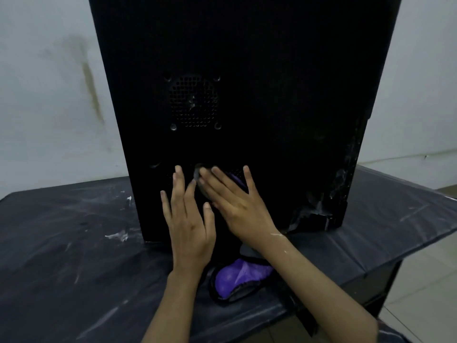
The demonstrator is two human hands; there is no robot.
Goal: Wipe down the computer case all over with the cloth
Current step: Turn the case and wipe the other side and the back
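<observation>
cloth [236,180] under right hand [237,209] (fingers [248,180] straight) | left hand [190,226] flat, fingers spread, on computer case [247,82]

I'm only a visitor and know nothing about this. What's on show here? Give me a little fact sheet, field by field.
setting: table under a dark, white-smeared sheet, with a pale wall behind
main thing: black computer case, upright on the table
vent: round grille in the side facing the camera
cloth: purple cloth, bunched on the table at the foot of the case
left hand: left hand flat on the lower case, fingers straight
right hand: right hand flat, pressing a purple bit of cloth to the case
wear: scuffed lower right corner
</observation>
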